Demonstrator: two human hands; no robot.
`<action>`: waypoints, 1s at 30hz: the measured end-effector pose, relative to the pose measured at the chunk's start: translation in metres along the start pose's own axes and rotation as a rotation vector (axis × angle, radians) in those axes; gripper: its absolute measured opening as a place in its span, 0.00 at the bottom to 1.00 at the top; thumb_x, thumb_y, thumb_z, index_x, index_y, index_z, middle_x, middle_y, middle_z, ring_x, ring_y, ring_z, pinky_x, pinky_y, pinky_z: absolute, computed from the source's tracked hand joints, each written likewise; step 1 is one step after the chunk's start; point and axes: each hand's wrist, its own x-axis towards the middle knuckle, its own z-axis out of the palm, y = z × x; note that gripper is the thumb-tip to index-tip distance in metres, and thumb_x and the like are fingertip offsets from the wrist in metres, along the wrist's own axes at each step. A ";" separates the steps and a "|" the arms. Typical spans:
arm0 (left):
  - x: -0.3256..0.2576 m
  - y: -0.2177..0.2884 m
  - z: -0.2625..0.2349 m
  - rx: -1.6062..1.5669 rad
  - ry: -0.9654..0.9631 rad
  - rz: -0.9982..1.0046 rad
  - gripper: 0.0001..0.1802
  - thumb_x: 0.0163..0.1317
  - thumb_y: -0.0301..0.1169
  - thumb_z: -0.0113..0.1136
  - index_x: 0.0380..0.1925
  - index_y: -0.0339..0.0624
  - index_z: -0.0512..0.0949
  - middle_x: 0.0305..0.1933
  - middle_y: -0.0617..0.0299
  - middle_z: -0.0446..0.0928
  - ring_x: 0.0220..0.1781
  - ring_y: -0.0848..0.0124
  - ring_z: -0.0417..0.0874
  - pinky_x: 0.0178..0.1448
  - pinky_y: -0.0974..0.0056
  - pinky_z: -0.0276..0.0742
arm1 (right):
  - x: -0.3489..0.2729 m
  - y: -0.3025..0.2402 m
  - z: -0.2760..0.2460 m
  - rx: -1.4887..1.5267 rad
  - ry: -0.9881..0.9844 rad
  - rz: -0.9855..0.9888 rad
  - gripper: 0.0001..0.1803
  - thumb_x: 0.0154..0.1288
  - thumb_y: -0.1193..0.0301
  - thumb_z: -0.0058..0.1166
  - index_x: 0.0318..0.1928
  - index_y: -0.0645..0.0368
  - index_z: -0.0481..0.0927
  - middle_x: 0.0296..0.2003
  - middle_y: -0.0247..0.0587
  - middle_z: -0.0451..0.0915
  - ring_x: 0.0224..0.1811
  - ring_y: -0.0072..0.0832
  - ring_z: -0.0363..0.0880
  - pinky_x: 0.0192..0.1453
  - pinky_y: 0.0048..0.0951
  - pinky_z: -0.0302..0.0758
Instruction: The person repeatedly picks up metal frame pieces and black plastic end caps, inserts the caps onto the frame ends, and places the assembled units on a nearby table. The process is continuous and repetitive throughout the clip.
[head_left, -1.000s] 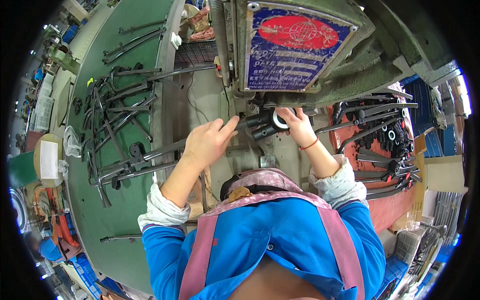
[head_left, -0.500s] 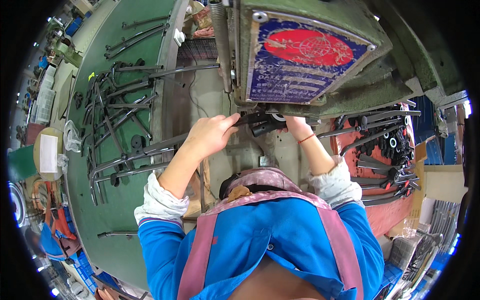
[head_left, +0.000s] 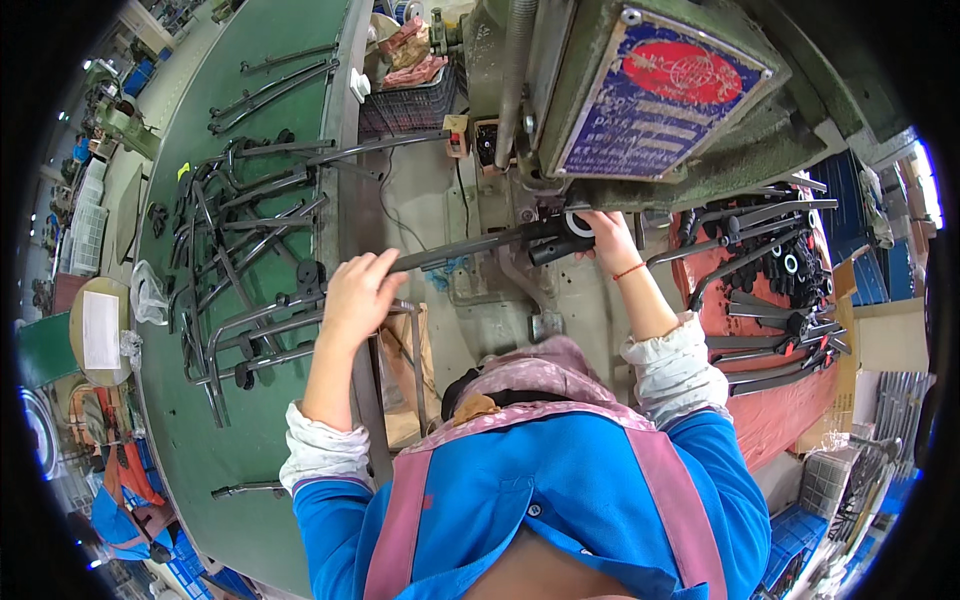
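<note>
A long dark bent tube frame (head_left: 455, 247) runs from over the green bench on the left to beneath the press head (head_left: 640, 110). My left hand (head_left: 356, 300) is closed around the tube near the bench's edge, fingers over its top. At the other end is a black cylindrical fitting (head_left: 560, 247) with a white ring (head_left: 577, 224) against it. My right hand (head_left: 610, 240) holds that fitting end, its fingertips partly behind the ring and joint. The press head partly covers what lies above the joint.
The green bench (head_left: 200, 440) carries a heap of dark bent tubes (head_left: 240, 210). On the right, a red-covered table (head_left: 770, 410) bears black tube parts, rings and fittings. A cardboard box (head_left: 880, 335) stands beyond it. A dark wire basket (head_left: 405, 105) with rags sits behind the bench edge.
My left hand has slid left along the tube, away from the joint. My right hand stays at the fitting end, and the view has shifted slightly.
</note>
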 end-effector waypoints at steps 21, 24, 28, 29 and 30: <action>-0.011 0.002 0.001 -0.079 0.072 -0.043 0.13 0.61 0.38 0.64 0.42 0.44 0.82 0.27 0.57 0.75 0.33 0.56 0.80 0.37 0.54 0.75 | 0.003 -0.042 0.012 0.118 0.056 0.213 0.16 0.72 0.60 0.45 0.49 0.58 0.76 0.29 0.42 0.82 0.13 0.26 0.76 0.11 0.22 0.66; -0.004 0.023 -0.014 -0.060 0.123 -0.060 0.15 0.60 0.40 0.65 0.43 0.45 0.81 0.26 0.58 0.75 0.33 0.57 0.80 0.35 0.55 0.75 | 0.009 -0.035 -0.006 -0.062 -0.017 0.069 0.18 0.70 0.63 0.49 0.54 0.60 0.75 0.42 0.45 0.80 0.27 0.31 0.84 0.16 0.25 0.76; 0.001 0.050 -0.035 -0.095 0.125 -0.028 0.17 0.58 0.40 0.67 0.46 0.48 0.81 0.28 0.58 0.75 0.31 0.57 0.79 0.35 0.57 0.75 | -0.016 -0.042 -0.001 -0.308 0.119 -0.300 0.17 0.73 0.64 0.44 0.53 0.60 0.79 0.46 0.38 0.77 0.34 0.23 0.82 0.19 0.21 0.77; -0.006 0.054 -0.035 -0.123 0.091 -0.026 0.17 0.58 0.39 0.68 0.46 0.48 0.81 0.29 0.58 0.76 0.31 0.56 0.79 0.35 0.57 0.75 | -0.027 -0.058 0.008 -0.143 0.146 -0.144 0.18 0.75 0.62 0.43 0.52 0.60 0.80 0.44 0.36 0.77 0.32 0.21 0.81 0.19 0.20 0.76; -0.011 0.057 -0.034 -0.198 0.018 -0.067 0.18 0.57 0.38 0.68 0.47 0.48 0.81 0.28 0.57 0.75 0.30 0.56 0.79 0.35 0.57 0.75 | -0.032 -0.064 0.003 -0.243 0.027 -0.147 0.22 0.76 0.57 0.41 0.52 0.60 0.80 0.40 0.33 0.76 0.33 0.19 0.80 0.19 0.18 0.74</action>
